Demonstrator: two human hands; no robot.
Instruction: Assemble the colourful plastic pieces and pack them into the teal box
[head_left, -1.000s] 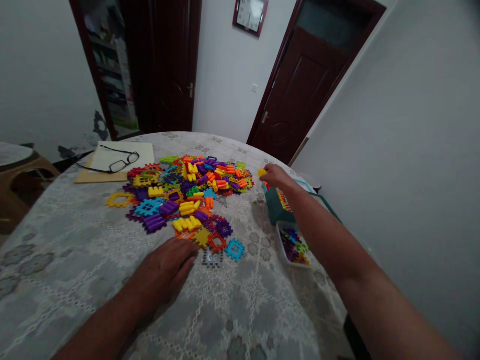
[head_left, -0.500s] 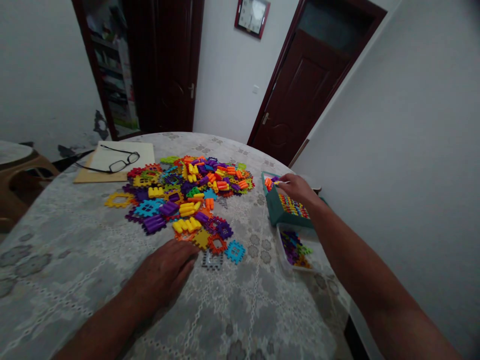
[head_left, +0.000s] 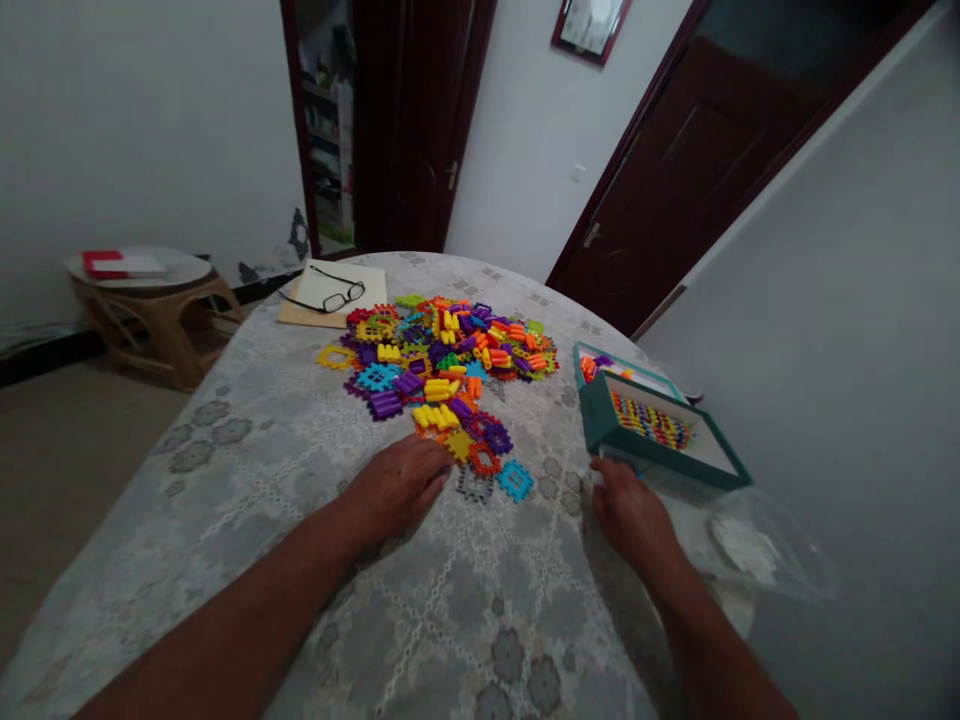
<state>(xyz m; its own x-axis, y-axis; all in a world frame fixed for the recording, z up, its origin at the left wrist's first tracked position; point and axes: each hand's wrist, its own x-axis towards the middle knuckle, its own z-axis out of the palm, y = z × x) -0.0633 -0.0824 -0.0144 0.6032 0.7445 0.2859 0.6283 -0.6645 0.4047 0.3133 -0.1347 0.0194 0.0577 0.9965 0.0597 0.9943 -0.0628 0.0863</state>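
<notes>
My left hand (head_left: 405,485) rests on the tablecloth with loosely bent fingers and the thumb a little apart, holding nothing visible. Its fingertips are beside a yellow square notched building piece (head_left: 458,445) at the near edge of a colourful pile. Close by lie an orange frame piece (head_left: 484,459), a light blue one (head_left: 515,481) and a grey one (head_left: 475,485). On the right, my right hand (head_left: 630,505) is closed, knuckles up, over the spot of the clear plastic container, just before a green box (head_left: 600,425). What its fingers hold, if anything, is hidden.
Yellow tube pieces (head_left: 435,417) and purple ones (head_left: 385,404) lie in the pile. The green box holds colourful beads (head_left: 651,419); its lid (head_left: 637,372) behind carries orange and purple pieces. Glasses (head_left: 343,297) lie on paper (head_left: 375,283). A clear plastic bag (head_left: 787,550) is at right.
My right hand has come back toward me from the lid behind the green box to the container in front. My left hand stays by the pile. The view has swung left.
</notes>
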